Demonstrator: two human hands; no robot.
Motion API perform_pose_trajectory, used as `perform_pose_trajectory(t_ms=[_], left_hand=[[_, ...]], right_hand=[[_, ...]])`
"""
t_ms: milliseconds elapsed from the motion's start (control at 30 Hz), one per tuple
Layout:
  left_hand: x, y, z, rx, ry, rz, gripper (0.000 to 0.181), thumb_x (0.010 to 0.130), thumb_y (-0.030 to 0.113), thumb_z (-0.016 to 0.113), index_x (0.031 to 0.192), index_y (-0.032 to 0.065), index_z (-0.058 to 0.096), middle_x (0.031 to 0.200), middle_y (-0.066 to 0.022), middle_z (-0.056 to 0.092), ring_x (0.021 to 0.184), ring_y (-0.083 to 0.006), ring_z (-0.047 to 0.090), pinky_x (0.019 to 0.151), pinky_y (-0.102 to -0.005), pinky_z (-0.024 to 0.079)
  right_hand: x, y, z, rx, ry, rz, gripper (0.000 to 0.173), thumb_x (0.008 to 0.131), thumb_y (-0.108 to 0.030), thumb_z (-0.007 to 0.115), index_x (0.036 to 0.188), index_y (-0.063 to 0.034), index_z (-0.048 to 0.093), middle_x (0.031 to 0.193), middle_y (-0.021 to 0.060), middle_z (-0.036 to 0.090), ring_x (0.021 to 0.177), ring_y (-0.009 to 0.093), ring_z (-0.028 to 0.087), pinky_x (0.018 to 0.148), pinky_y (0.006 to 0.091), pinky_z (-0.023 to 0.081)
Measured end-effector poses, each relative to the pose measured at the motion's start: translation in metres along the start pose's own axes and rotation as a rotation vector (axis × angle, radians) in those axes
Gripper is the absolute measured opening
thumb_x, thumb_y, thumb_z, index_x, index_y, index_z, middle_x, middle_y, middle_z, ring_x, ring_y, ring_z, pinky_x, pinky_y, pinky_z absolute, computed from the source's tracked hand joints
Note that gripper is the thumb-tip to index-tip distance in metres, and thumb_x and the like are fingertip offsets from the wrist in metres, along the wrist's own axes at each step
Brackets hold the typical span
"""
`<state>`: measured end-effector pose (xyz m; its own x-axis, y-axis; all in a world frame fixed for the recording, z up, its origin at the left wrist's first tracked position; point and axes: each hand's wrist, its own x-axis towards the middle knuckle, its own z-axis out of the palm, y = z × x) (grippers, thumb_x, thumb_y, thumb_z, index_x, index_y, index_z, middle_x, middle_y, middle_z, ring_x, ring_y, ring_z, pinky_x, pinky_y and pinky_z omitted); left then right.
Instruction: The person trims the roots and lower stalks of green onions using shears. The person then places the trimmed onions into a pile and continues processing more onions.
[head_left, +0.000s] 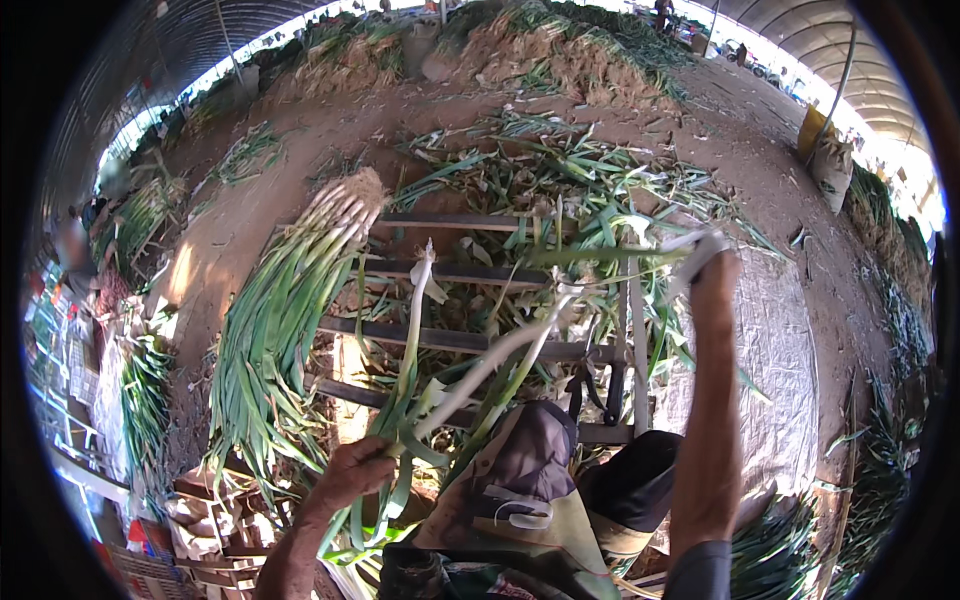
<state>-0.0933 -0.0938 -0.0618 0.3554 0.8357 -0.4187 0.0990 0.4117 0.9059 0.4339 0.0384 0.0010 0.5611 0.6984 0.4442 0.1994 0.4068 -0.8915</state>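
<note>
My left hand (361, 466) is closed around the leafy part of a leek whose pale stem (487, 358), blurred by motion, slants up to the right. Green leaves hang below that fist. Out to the right, my right hand (711, 259) is smeared by motion, with something whitish about the fingers that I cannot make out. A blurred green leek leaf (611, 256) trails leftward from it. Between the hands, one leek (417, 311) points its root end away from me, and another (541, 341) lies by my knee. A large leek bundle (281, 322) rests at the left, roots up.
Slats of a low rack (442, 336) cross in front of my knees. A black-handled tool (616, 394) hangs at its right side. Leaf trimmings (600, 169) litter the ground beyond. At right lies a pale woven sheet (776, 360); heaped leeks (555, 45) line the back.
</note>
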Motion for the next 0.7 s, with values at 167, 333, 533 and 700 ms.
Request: perform_pose_trajectory(t_ms=[167,333,533,700], left_hand=[[0.024,-0.004,-0.008,0.114,0.168,0.102,0.018,0.098,0.013,0.059,0.108,-0.0009,0.059,0.067,0.0023,0.054,0.047,-0.0033,0.044,0.040,-0.0207,0.033],[0.055,0.007,-0.001,0.049,0.157,0.126,0.036,0.097,0.018,0.062,0.128,0.0004,0.055,0.069,0.0007,0.055,0.048,-0.0044,0.048,0.041,-0.0220,0.036],[0.083,0.024,0.023,-0.023,0.084,0.202,0.056,0.096,0.011,0.063,0.147,0.0070,0.042,0.073,-0.0025,0.060,0.052,-0.0086,0.055,0.044,-0.0240,0.042],[0.104,0.031,0.050,0.169,0.027,0.267,0.051,0.096,0.015,0.065,0.143,0.0052,0.048,0.076,0.0008,0.060,0.055,-0.0059,0.050,0.047,-0.0234,0.040]], right_hand=[[0.049,-0.029,-0.048,-0.441,0.063,-0.287,0.027,0.091,-0.020,0.051,0.096,0.0026,0.065,0.086,0.0123,0.064,0.077,0.020,0.064,0.065,0.0335,0.052],[0.019,-0.033,-0.007,-0.843,-0.518,-0.088,0.055,0.084,-0.020,0.075,0.130,0.0021,0.053,0.104,0.0208,0.067,0.093,0.025,0.067,0.077,0.0354,0.057],[-0.109,-0.034,0.095,-0.712,-1.069,0.057,0.085,0.079,-0.032,0.081,0.146,0.0005,0.038,0.128,0.0207,0.059,0.106,0.028,0.063,0.086,0.0372,0.055],[-0.183,-0.022,0.147,-0.030,-1.089,0.571,0.046,0.091,-0.032,0.070,0.123,-0.0005,0.061,0.085,0.0121,0.069,0.055,0.014,0.062,0.046,0.0259,0.050]])
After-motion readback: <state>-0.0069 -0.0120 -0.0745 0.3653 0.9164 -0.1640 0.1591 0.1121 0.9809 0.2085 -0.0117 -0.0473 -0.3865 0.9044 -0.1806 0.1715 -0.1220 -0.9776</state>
